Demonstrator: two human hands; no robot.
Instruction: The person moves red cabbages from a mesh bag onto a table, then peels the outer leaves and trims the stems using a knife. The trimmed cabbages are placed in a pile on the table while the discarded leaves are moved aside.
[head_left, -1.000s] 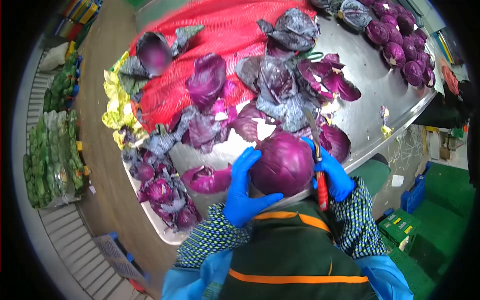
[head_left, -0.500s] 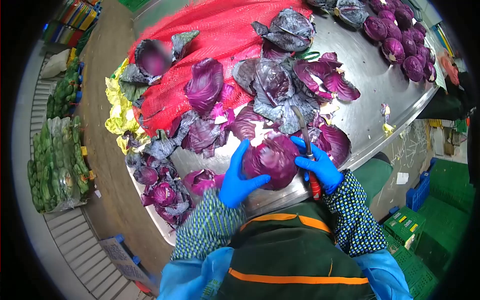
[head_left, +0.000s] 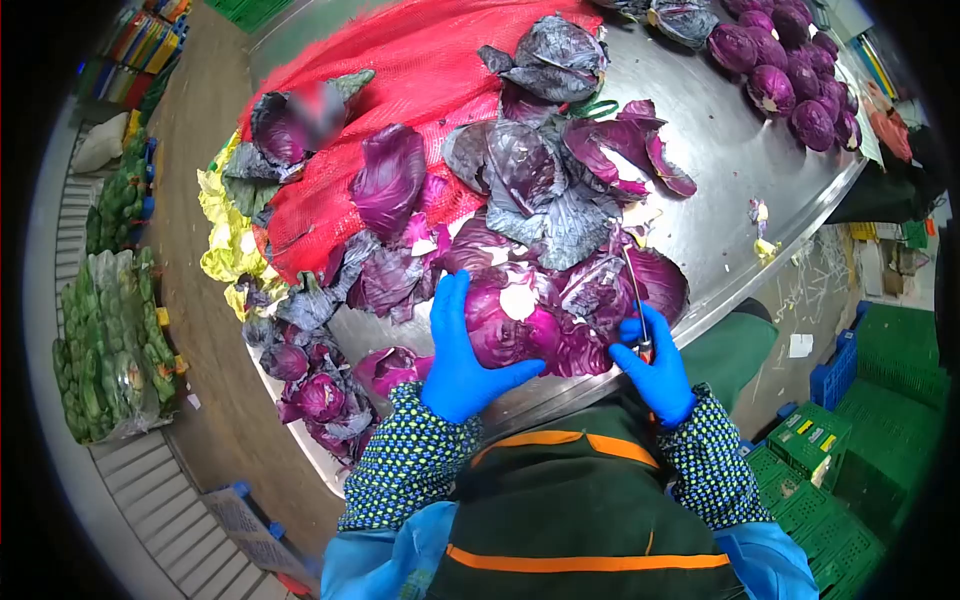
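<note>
A red cabbage with a pale cut stem end sits on the metal table in front of me. My left hand, in a blue glove, grips its left side, thumb along the near side and fingers up the far side. In my right hand, also blue-gloved, is a knife with its blade pointing away from me. A loosened purple leaf spreads from the cabbage toward my right fingertips. Stripped outer leaves lie just beyond the cabbage.
A red mesh sack covers the table's far left part. Several trimmed cabbages are piled at the far right. Leaf scraps gather at the left edge. Green crates stand on the floor at right, bagged green vegetables at left.
My right hand has moved away from the cabbage, lower and to the right, with the knife. A leaf now spreads out from the cabbage's right side, and its pale stem end faces up.
</note>
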